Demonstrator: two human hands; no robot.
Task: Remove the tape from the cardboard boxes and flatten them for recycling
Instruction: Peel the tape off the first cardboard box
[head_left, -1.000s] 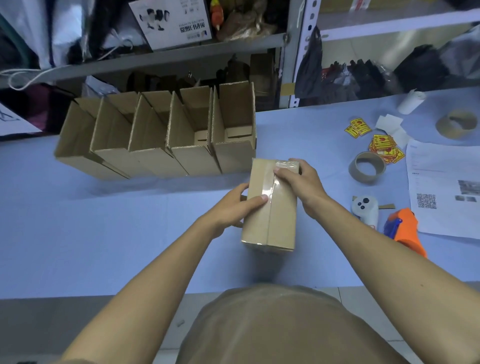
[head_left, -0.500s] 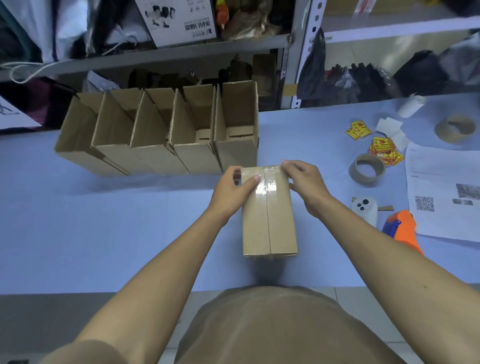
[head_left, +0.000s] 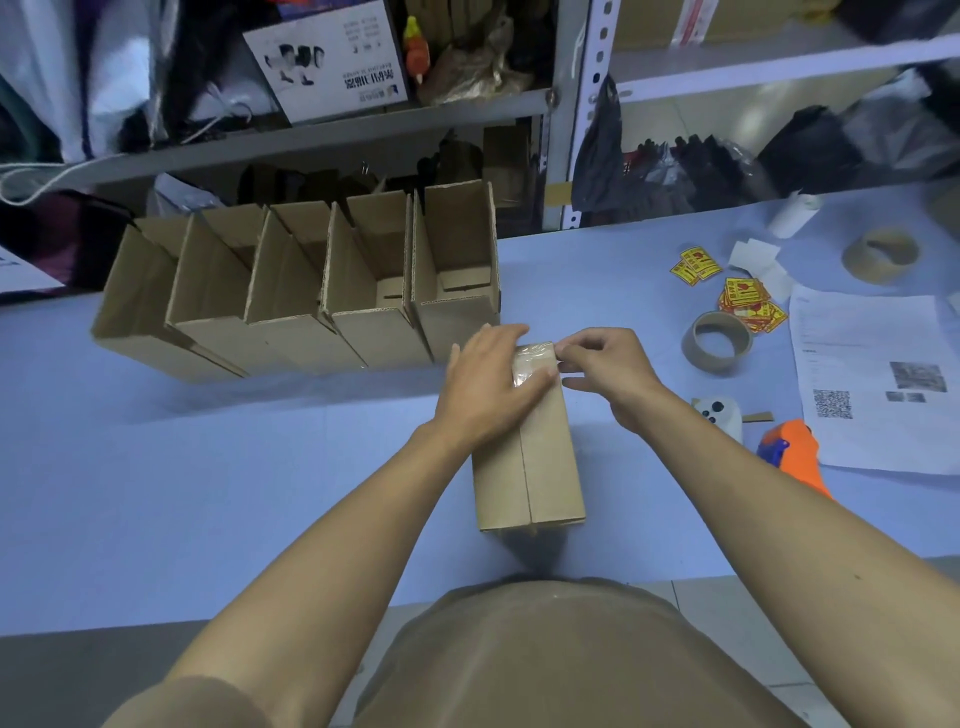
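A small closed cardboard box (head_left: 540, 478) lies on the blue table in front of me, its top seam running away from me. Clear tape (head_left: 527, 364) covers the far end of that seam. My left hand (head_left: 485, 387) lies flat on the far left part of the box top, fingers straight, pressing it down. My right hand (head_left: 605, 371) is at the box's far right corner, thumb and forefinger pinching the edge of the tape. Behind the box stands a row of several open cardboard boxes (head_left: 363, 291).
To the right lie a brown tape roll (head_left: 717, 343), another roll (head_left: 880, 254), yellow-red stickers (head_left: 748, 306), printed sheets (head_left: 878, 379), a white device (head_left: 719, 413) and an orange tape dispenser (head_left: 795, 457). Cluttered metal shelves (head_left: 322, 135) stand behind the table.
The box has been laid flat and squared toward me. My left hand moved from its side onto the top; my right hand shifted to the far right corner and pinches the tape.
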